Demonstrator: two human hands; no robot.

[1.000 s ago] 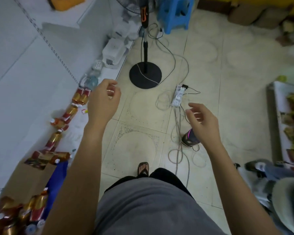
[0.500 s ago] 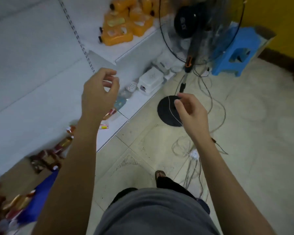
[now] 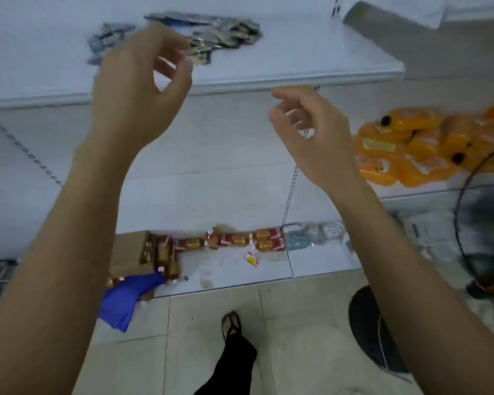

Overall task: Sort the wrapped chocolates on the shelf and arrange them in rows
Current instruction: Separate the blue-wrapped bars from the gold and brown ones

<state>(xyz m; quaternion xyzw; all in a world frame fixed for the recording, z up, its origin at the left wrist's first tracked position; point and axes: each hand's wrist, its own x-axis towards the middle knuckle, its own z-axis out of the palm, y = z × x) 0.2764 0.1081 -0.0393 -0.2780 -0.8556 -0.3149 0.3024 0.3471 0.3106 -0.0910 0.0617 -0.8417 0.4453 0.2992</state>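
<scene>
Head view: left hand (image 3: 137, 89) and right hand (image 3: 308, 132) are raised, fingers loosely curled, holding nothing. Dark packets (image 3: 226, 32) are piled on the top shelf (image 3: 297, 78); red-gold chocolates (image 3: 234, 240) line the bottom shelf (image 3: 311, 263).

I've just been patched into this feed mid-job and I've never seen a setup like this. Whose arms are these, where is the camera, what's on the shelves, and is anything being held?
There is no machine here. One camera sits on a person's head and looks forward and down, so the two bare arms are that person's own. The left hand is raised in front of the top shelf. The right hand appears just below that shelf's front edge. Both hands have loosely curled fingers, and I see nothing in either. On the top shelf lies a loose heap of dark, silvery wrapped pieces. On the bottom shelf, a rough row of red-and-gold wrapped packets runs beside a cardboard box. Orange packs sit further right.
</scene>
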